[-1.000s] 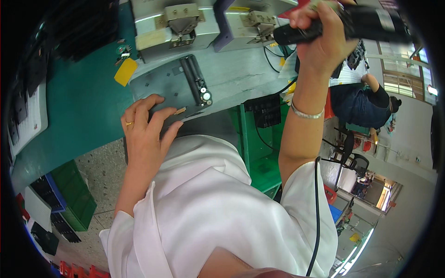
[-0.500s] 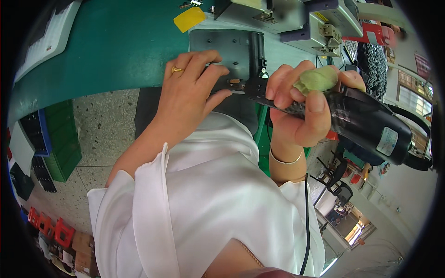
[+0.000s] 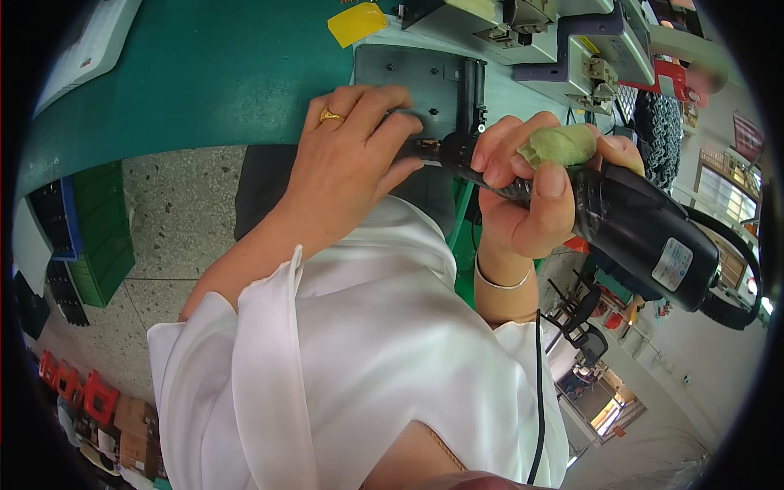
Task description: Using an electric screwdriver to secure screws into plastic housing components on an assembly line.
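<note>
A black electric screwdriver (image 3: pixel 625 224) is wrapped in my right hand (image 3: pixel 527 196), slanting with its cable end toward the lower right. A green cover (image 3: pixel 559 147) sits on one of that hand's fingers. The narrow nose of the tool points left, at the near edge of a flat black plastic panel (image 3: pixel 408 73), beside a small copper-coloured part (image 3: pixel 426 145). My left hand (image 3: pixel 347 155) grips the panel's near edge, fingers curled over the top and thumb low at the edge. What lies under those fingers is hidden.
The panel lies on a green-topped table (image 3: pixel 220 73) with a yellow card (image 3: pixel 357 26) behind it. Grey metal test boxes (image 3: pixel 563 77) stand at the back right. A white tray (image 3: pixel 90 53) is at the far left, a green crate (image 3: pixel 102 233) below the table.
The screwdriver has tilted, its cable end sinking and its nose lifting slightly. The view has shifted, so the table things sit a little further right. Both hands keep their holds.
</note>
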{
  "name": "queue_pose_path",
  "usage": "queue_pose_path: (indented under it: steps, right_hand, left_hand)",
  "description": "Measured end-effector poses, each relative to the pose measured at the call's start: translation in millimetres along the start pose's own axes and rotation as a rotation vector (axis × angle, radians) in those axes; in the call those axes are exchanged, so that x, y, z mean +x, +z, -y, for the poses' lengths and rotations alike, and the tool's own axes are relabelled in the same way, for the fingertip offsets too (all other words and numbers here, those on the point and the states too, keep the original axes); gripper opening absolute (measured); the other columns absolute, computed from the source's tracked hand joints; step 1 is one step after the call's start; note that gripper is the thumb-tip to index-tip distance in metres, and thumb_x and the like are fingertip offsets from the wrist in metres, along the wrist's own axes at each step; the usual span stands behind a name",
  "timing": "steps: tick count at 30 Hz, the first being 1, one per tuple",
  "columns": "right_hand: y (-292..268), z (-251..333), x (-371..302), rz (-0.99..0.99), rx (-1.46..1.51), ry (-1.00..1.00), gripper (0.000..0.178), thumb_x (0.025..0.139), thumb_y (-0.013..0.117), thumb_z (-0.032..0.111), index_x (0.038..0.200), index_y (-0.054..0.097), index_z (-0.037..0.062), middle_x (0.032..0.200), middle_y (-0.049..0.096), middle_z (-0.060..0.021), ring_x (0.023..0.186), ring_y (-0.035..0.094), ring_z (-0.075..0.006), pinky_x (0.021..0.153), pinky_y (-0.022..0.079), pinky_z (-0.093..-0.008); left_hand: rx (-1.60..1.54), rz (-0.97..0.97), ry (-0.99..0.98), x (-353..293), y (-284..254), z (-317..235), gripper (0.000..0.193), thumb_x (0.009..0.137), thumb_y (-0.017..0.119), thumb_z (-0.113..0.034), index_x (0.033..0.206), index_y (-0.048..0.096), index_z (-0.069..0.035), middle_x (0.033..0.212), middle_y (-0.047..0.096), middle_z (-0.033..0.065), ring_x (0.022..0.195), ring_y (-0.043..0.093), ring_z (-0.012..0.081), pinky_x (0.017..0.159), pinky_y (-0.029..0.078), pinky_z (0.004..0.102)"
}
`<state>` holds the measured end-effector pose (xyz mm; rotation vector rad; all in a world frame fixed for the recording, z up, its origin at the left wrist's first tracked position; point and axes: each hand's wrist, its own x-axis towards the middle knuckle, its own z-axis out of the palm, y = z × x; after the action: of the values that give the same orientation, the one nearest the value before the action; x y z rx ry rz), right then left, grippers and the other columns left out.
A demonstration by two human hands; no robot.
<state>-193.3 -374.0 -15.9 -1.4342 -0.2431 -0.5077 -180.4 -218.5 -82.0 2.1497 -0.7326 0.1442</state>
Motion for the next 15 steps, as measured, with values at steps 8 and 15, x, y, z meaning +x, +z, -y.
queue_pose_path:
  steps: [8, 15]
  right_hand:
    - [9.7, -9.9, 0.1, 0.006, 0.046, -0.064, 0.050, 0.083, 0.072, 0.009, 0.109, 0.029, 0.0135, 0.072, 0.050, -0.0091, 0.051, 0.054, -0.0195, 0.048, 0.051, -0.0348]
    - [7.1, -13.6, 3.1, 0.134, 0.084, -0.238, 0.044, 0.081, 0.065, -0.005, 0.107, 0.031, 0.0062, 0.067, 0.053, -0.0110, 0.055, 0.057, -0.0213, 0.049, 0.049, -0.0326]
  left_hand:
    - [-0.016, 0.000, -0.013, 2.1, -2.1, 4.1, 0.043, 0.066, 0.080, -0.014, 0.102, 0.058, -0.013, 0.115, 0.053, 0.0021, 0.108, 0.051, 0.0241, 0.090, 0.038, 0.0393]
    - [0.129, 0.066, -0.004, 16.1, -25.6, 0.8, 0.067, 0.059, 0.086, -0.026, 0.116, 0.054, -0.011, 0.132, 0.044, 0.0109, 0.123, 0.040, 0.0316, 0.097, 0.034, 0.0458]
